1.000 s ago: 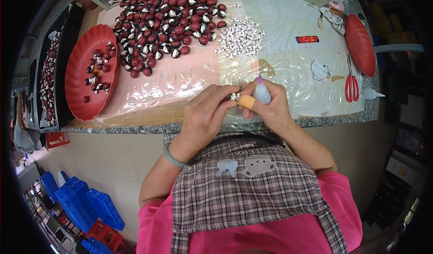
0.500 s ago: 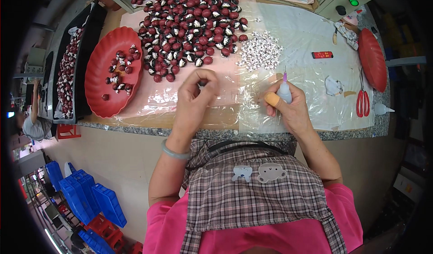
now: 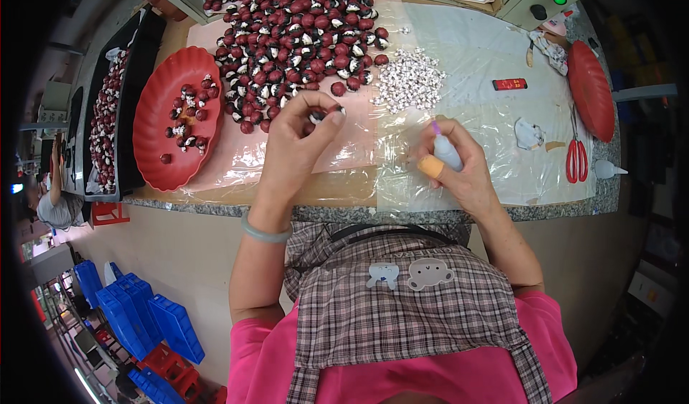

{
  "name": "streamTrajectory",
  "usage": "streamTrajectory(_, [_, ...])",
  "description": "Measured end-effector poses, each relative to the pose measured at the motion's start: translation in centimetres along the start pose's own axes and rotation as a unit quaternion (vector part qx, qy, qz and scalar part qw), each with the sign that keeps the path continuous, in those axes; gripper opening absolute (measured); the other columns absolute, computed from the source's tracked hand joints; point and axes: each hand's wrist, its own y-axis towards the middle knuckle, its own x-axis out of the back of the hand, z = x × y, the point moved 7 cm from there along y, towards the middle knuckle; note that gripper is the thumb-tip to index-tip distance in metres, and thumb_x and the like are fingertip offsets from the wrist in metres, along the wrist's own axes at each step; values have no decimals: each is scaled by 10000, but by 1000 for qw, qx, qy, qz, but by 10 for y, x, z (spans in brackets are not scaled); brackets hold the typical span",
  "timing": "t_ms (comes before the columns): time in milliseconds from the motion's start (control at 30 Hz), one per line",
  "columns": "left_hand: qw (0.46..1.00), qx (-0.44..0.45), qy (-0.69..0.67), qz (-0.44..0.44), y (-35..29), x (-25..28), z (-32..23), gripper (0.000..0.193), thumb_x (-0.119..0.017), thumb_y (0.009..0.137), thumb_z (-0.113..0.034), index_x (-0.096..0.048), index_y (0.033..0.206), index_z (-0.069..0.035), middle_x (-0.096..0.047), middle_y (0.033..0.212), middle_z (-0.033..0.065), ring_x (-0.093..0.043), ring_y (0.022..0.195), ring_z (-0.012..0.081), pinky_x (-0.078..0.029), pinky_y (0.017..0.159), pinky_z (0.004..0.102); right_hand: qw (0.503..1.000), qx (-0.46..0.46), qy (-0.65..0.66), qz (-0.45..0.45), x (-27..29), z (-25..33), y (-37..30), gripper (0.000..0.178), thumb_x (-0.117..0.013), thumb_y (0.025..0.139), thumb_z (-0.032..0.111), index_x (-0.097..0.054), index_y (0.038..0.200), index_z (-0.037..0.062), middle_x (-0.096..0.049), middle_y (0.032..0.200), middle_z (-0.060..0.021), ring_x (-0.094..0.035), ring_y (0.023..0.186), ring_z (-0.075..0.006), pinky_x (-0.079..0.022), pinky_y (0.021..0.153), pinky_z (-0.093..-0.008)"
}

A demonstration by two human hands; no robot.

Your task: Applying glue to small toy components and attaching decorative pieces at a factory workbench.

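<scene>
The workbench (image 3: 474, 185) spans 9 to 3 o'clock by way of 12, positions being read from the centre of the view; its top is largely under wrinkled clear sheeting, and its granite front edge (image 3: 344, 214) crosses just below centre, close to the wearer's plaid apron (image 3: 409, 318). A long black trough (image 3: 138, 91) bounds the left side between 9 and 10 o'clock. A broad pile of dark-red, black and white balls (image 3: 308, 41) occupies 11 to 12 o'clock. A scalloped red tray (image 3: 154, 145), bearing a few finished-looking clusters, sits at 10 o'clock; a second red tray (image 3: 592, 95) stands at 2 o'clock by the right edge. Open room lies between the two hands and along the sheeting from 2 to 3 o'clock, as far as the red-handled scissors (image 3: 576, 163). A heap of small white pieces (image 3: 411, 81) lies at 1 o'clock. The left hand (image 3: 301, 138), at 11 o'clock, is curled, thumb and fingers nearly closed on a dark ball (image 3: 316, 118) showing some white; the grip hides much of it, and whether a second is held cannot be told. The right hand (image 3: 459, 156), between 2 and 3 o'clock, is closed around a translucent squeeze bottle (image 3: 446, 151) with purple nozzle upward; its thumb wears a yellow-orange wrap (image 3: 430, 166).
</scene>
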Motion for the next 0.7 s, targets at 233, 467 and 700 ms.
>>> streamTrajectory(233, [905,103,-396,116,-35,-34,18,236,-588,898,-83,-571,1117,3,-621,925,93,-481,686,59,-384,569,145,993,19,104,50,2,14,0,245,-572,879,45,-494,1110,21,-534,1002,-81,-543,694,-88,-416,510,-189])
streamTrajectory(467, [912,118,-374,117,-45,-42,25,283,-599,920,-164,-601,1134,21,-607,928,41,-567,838,83,-441,655,143,994,84,72,2,9,27,-4,351,-655,844,28,-494,1154,-8,-585,1025,-120,-615,736,-123,-447,482,-182])
streamTrajectory(700, [918,143,-348,124,-49,-47,27,270,-603,916,-139,-601,1142,10,-634,933,59,-554,782,60,-448,672,141,986,141,-20,-85,7,47,-12,379,-670,842,85,-503,1170,-3,-641,962,-141,-612,653,-114,-412,451,-167])
